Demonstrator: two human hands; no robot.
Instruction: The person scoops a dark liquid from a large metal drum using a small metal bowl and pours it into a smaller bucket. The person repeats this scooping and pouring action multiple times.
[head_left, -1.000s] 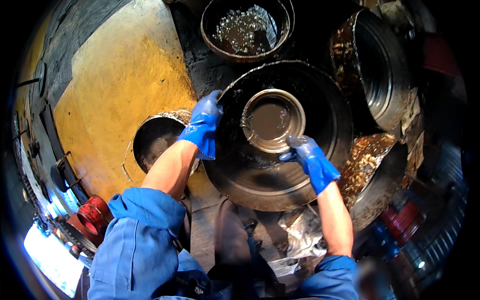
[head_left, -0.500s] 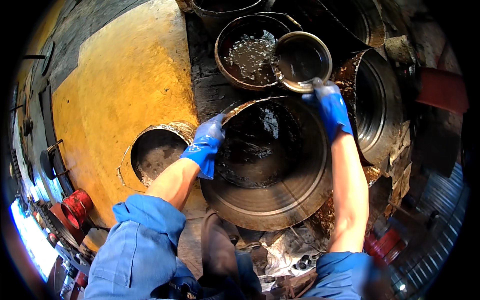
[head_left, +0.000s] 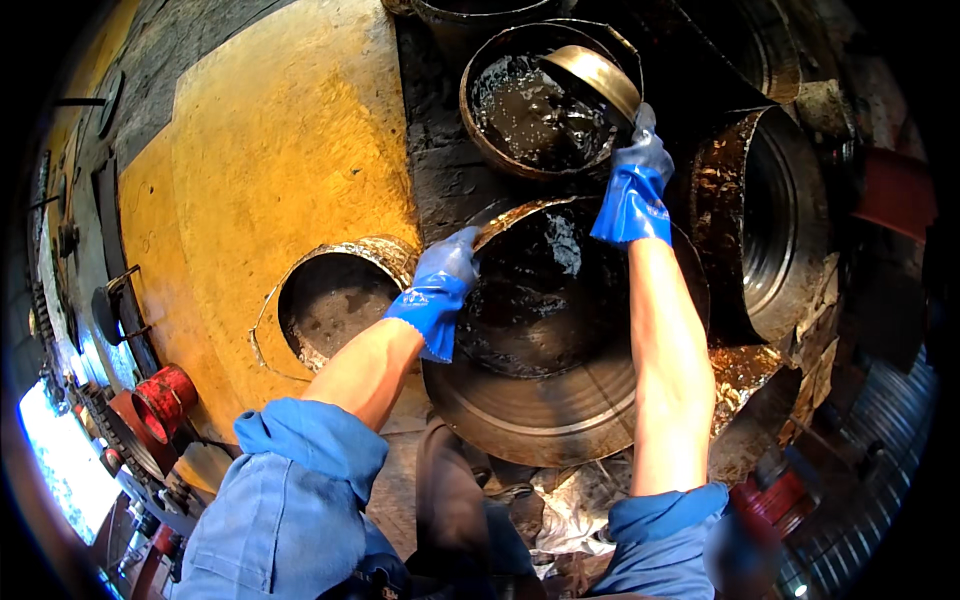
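Holding metal bowl (head_left: 600,78) tilted over bucket (head_left: 541,174) w/ my R hand (head_left: 640,165), L hand (head_left: 445,275) gripping steel drum (head_left: 540,420) by rim, I'm prob. pouring; next needs steady wrist.

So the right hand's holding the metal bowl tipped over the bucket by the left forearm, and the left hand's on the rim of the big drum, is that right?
The bucket is wrong. The head view shows the right hand holding the metal bowl tipped over the far bucket, beyond the big drum; the left hand is on that drum's rim.
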